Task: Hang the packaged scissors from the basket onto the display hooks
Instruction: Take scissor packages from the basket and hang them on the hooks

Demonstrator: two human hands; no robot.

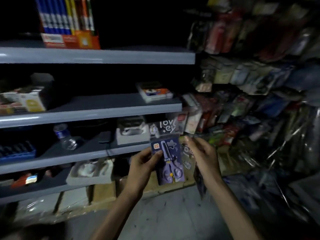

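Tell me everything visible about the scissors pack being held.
The scissors pack is a flat dark-blue card bearing purple scissors: blades capped and pointing up, looped handles down, a yellow spot between them. A small orange logo sits at its top left corner. It is held upright, slightly tilted, pinched at its left edge by the left hand. Whether the right hand touches it is unclear.

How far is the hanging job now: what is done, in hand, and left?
Done: nothing I can confirm; the hanging display is too blurred to show scissors. In hand: the left hand pinches a purple scissors pack, not yet on a hook; the right hand holds a blurred packet. Left: hang this pack; the basket is out of view, so the rest is unknown.
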